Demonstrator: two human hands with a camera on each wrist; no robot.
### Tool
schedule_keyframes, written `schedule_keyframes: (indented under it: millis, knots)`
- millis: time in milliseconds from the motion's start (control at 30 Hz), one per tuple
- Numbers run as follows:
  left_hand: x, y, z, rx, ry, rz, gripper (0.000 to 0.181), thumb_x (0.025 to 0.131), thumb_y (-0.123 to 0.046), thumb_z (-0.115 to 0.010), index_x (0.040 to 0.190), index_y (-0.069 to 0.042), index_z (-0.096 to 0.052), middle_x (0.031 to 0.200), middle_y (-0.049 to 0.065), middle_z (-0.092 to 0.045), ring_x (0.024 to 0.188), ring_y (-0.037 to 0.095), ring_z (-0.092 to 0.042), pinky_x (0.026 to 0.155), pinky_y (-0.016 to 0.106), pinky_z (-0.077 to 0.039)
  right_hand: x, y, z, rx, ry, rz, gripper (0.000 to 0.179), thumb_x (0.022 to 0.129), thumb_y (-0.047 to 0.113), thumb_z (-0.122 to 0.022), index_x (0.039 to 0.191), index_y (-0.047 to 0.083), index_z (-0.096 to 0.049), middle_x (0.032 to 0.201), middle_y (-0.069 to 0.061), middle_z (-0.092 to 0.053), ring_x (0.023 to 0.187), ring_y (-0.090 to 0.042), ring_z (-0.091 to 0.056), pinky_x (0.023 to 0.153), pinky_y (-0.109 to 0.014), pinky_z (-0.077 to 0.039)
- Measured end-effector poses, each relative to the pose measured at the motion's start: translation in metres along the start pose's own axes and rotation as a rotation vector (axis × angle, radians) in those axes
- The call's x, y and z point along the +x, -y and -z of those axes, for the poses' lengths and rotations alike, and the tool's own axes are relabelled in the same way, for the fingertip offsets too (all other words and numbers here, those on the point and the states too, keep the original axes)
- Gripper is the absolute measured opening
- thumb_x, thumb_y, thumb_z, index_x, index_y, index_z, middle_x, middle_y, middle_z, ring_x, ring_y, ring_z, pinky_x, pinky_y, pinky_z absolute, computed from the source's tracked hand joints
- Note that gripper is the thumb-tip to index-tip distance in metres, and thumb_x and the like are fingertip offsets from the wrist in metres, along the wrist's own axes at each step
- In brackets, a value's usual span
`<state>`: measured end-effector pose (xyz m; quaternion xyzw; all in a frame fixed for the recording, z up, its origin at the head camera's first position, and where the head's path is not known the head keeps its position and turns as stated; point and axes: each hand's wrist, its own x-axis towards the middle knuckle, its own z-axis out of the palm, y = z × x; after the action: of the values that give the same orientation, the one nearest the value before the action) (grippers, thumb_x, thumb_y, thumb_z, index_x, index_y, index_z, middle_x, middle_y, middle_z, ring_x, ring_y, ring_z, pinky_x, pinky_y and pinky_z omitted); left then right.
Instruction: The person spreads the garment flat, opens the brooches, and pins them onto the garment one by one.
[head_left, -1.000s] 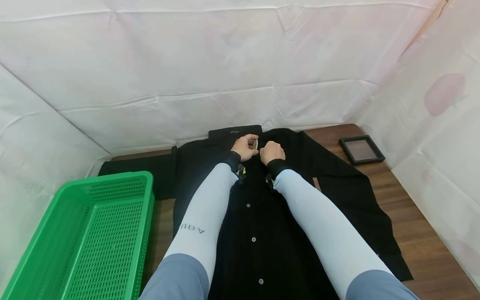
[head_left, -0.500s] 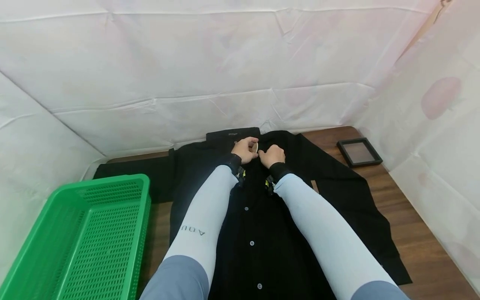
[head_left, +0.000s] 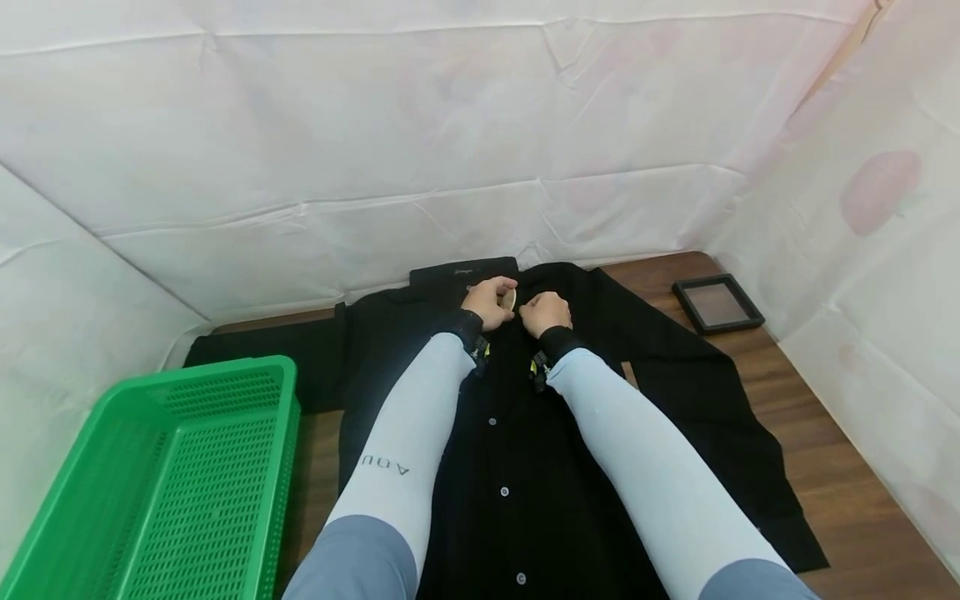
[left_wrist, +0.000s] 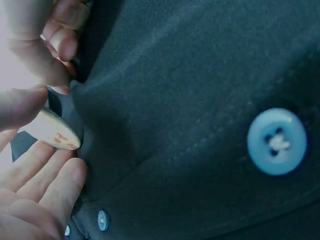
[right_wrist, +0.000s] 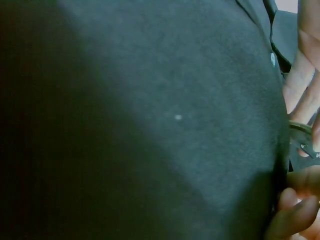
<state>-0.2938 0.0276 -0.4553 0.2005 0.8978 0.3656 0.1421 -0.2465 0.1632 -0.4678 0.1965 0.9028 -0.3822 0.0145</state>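
A black button-up shirt (head_left: 480, 500) lies spread on the table with its collar (head_left: 450, 271) at the far side. Just below the collar, my left hand (head_left: 487, 303) holds a round pin badge (left_wrist: 59, 135) between thumb and fingers. The badge is pale with red marks on its face, and its dark back (right_wrist: 301, 132) faces the shirt's edge in the right wrist view. Close beside it, my right hand (head_left: 547, 314) pinches the shirt's front edge, its fingertips (right_wrist: 295, 220) at the cloth. Pale shirt buttons (left_wrist: 277, 142) run down the front.
A green plastic basket (head_left: 288, 450) stands at the left, close to one sleeve. At the back right lies a black square frame or box (head_left: 718, 303) on the wooden table (head_left: 840, 467). White sheeting (head_left: 420, 125) hangs behind and on both sides.
The badge has turned slightly in my left hand. Both hands stay at the upper front of the shirt, and the head view has shifted a little.
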Motion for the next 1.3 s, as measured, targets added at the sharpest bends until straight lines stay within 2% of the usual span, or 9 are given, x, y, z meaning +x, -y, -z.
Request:
schedule_keyframes:
  millis: [100,200,333,467,800,1033,1300]
  knots:
    - [0.0,0.001,0.001,0.032,-0.007,-0.012,0.053,0.084,-0.007,-0.074,0.133,-0.016,-0.055,0.128,0.005,-0.059,0.113,0.021,-0.056,0.094,0.037,-0.046,-0.003,-0.003,-0.003,0.062,-0.022,0.04,0.03,0.089,0.019,-0.059,0.061,0.012,-0.06,0.057,-0.002,-0.054,0.056,-0.021,-0.051,0.047,-0.028,-0.036]
    - [0.0,0.0,0.002,0.074,-0.016,-0.02,0.054,0.084,-0.007,-0.074,0.133,-0.017,-0.056,0.127,0.004,-0.061,0.113,0.021,-0.056,0.095,0.037,-0.046,-0.007,-0.003,-0.006,0.114,-0.03,0.071,0.025,0.09,0.021,-0.061,0.068,0.011,-0.067,0.066,-0.002,-0.062,0.064,-0.02,-0.055,0.053,-0.029,-0.041]
    - [-0.004,-0.003,0.008,0.088,-0.008,-0.002,0.055,0.084,-0.005,-0.074,0.134,-0.018,-0.057,0.128,0.004,-0.06,0.114,0.021,-0.055,0.096,0.037,-0.045,-0.011,-0.001,-0.009,0.151,-0.001,0.099,0.022,0.092,0.026,-0.061,0.081,0.012,-0.073,0.082,-0.003,-0.068,0.074,-0.021,-0.058,0.062,-0.031,-0.044]
    - [-0.005,-0.004,0.012,0.113,0.015,0.001,0.055,0.083,-0.004,-0.074,0.134,-0.018,-0.057,0.128,0.006,-0.059,0.113,0.022,-0.056,0.093,0.037,-0.046,-0.014,-0.001,-0.01,0.162,0.027,0.117,0.019,0.093,0.025,-0.06,0.088,0.013,-0.074,0.09,-0.002,-0.068,0.076,-0.021,-0.058,0.065,-0.031,-0.045]
    - [-0.004,-0.003,0.011,0.142,0.032,0.004,0.054,0.081,-0.003,-0.074,0.131,-0.018,-0.06,0.125,0.007,-0.061,0.104,0.021,-0.057,0.089,0.036,-0.047,-0.013,-0.004,-0.012,0.189,0.034,0.135,0.02,0.092,0.027,-0.061,0.088,0.013,-0.074,0.085,-0.001,-0.067,0.072,-0.019,-0.056,0.062,-0.029,-0.043]
    - [-0.004,-0.002,0.012,0.145,0.022,-0.039,0.055,0.08,-0.002,-0.076,0.13,-0.018,-0.061,0.125,0.007,-0.062,0.104,0.022,-0.058,0.088,0.036,-0.047,-0.014,-0.005,-0.014,0.256,0.024,0.152,0.019,0.093,0.028,-0.061,0.091,0.013,-0.074,0.074,-0.004,-0.066,0.064,-0.018,-0.059,0.058,-0.03,-0.043]
    - [-0.004,0.0,0.009,0.17,0.013,-0.057,0.055,0.078,-0.003,-0.077,0.128,-0.018,-0.063,0.126,0.007,-0.062,0.103,0.021,-0.057,0.089,0.037,-0.046,-0.017,-0.005,-0.016,0.257,0.004,0.15,0.011,0.09,0.022,-0.066,0.092,0.013,-0.072,0.077,-0.003,-0.069,0.063,-0.015,-0.063,0.06,-0.029,-0.048]
